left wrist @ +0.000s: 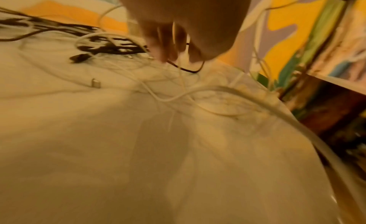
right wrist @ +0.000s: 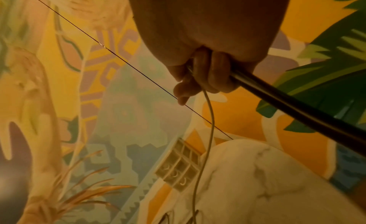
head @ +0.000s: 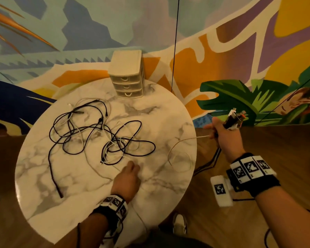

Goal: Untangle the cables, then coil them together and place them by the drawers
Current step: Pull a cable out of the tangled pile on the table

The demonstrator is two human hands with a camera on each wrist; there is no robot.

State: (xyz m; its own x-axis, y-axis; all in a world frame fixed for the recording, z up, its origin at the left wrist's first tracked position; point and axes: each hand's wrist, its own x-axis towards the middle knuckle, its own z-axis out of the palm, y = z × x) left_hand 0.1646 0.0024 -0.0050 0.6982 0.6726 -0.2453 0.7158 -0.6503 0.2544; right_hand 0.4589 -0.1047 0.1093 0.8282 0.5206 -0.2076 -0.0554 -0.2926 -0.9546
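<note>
A tangle of black and white cables (head: 97,133) sprawls over the left and middle of the round marble table (head: 159,185). Small white drawers (head: 127,76) stand at the table's far edge. My left hand (head: 131,171) rests at the tangle's near side; its curled fingers (left wrist: 164,44) pinch a thin white cable (left wrist: 181,73), though the view is blurred. My right hand (head: 220,131) is raised beyond the table's right edge. Its fist grips a white cable (right wrist: 211,117) and a black cable (right wrist: 297,108), and the plug ends (head: 233,119) stick out above it. The white cable (head: 186,139) runs back onto the table.
A painted mural wall stands right behind the table. A thin dark cord (head: 174,51) hangs down in front of the wall by the drawers (right wrist: 178,169). The floor is wood all round, and my shoe (head: 180,222) shows under the table's near edge.
</note>
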